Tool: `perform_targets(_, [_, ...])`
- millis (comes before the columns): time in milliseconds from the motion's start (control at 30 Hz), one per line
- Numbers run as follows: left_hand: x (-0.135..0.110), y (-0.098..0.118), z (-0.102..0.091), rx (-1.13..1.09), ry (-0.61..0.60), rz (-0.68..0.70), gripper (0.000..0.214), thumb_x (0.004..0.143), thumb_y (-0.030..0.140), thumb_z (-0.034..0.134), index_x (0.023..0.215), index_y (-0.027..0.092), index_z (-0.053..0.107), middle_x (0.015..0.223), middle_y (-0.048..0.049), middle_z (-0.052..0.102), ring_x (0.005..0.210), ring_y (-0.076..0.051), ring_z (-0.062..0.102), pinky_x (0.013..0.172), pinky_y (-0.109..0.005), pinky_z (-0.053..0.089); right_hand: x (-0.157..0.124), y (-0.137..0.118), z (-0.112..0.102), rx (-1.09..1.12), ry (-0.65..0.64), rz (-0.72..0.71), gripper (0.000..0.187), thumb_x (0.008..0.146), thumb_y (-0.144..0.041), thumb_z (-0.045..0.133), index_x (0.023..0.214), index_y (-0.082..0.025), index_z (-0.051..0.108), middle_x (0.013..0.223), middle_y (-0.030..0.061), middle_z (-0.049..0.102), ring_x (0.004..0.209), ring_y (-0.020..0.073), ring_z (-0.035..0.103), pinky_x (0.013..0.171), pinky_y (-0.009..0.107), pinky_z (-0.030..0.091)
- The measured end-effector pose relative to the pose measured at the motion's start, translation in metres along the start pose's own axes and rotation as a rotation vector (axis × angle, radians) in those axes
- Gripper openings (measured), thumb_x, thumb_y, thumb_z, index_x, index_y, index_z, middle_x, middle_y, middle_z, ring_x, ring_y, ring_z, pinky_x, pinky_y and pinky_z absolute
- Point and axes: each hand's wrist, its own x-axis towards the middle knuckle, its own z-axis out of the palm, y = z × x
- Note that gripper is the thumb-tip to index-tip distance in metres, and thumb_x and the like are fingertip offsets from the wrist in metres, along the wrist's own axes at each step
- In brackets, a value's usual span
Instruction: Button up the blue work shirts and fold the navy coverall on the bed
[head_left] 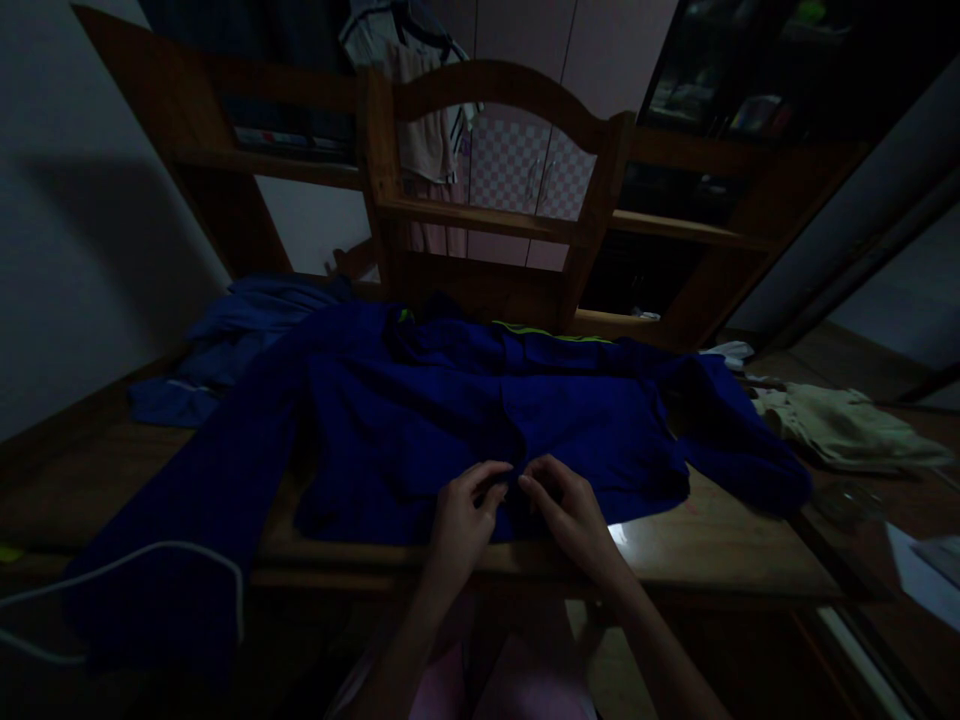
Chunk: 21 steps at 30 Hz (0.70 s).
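Observation:
A dark blue long-sleeved jacket (405,420) lies spread on a wooden desk (697,545), its collar end away from me and yellow-green trim along the far side. One sleeve hangs over the near edge at the left; the other stretches to the right. At the lower middle of the front opening, my left hand (466,510) pinches the jacket's edge between thumb and fingers. Just beside it, my right hand (566,500) is closed in a similar pinch on the facing edge. The fingertips nearly meet, and any fastener between them is too dark to make out.
A white cord (180,546) crosses the left sleeve. Blue folded cloth (247,325) is heaped at the back left. Pale yellow-green cloth (847,425) lies at the right, near white paper (926,575). Behind the desk rises a wooden shelf frame (487,218).

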Motion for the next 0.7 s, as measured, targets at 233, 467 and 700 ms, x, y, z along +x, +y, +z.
perform_targets(233, [0.0013, 0.0036, -0.0017, 0.030, -0.014, -0.008, 0.023, 0.080, 0.015, 0.052, 0.097, 0.018, 0.067, 0.094, -0.0040, 0.070, 0.083, -0.017, 0.065, 0.074, -0.025, 0.050, -0.0013, -0.0006, -0.0010, -0.015, -0.005, 0.005, 0.017, 0.093, -0.033, 0.049, 0.087, -0.018, 0.056, 0.077, -0.0008, 0.058, 0.069, 0.0123, 0.053, 0.063, 0.022, 0.037])
perform_targets(467, [0.0012, 0.0030, -0.0018, 0.078, -0.001, 0.028, 0.022, 0.079, 0.010, 0.048, 0.088, 0.018, 0.066, 0.084, -0.0024, 0.068, 0.079, -0.016, 0.064, 0.072, -0.024, 0.049, -0.0022, -0.0013, 0.0002, -0.001, 0.001, -0.005, 0.015, 0.092, -0.032, 0.052, 0.086, -0.019, 0.058, 0.079, -0.0010, 0.060, 0.073, 0.0124, 0.055, 0.065, 0.022, 0.039])
perform_targets(700, [0.0007, 0.0014, 0.0018, -0.017, -0.021, -0.028, 0.023, 0.082, 0.025, 0.057, 0.103, 0.020, 0.064, 0.103, -0.0050, 0.068, 0.093, -0.019, 0.065, 0.082, -0.027, 0.052, 0.0015, 0.0019, 0.0023, 0.097, 0.078, 0.063, 0.023, 0.090, -0.040, 0.053, 0.086, -0.018, 0.057, 0.076, 0.0000, 0.060, 0.066, 0.0127, 0.056, 0.059, 0.021, 0.041])
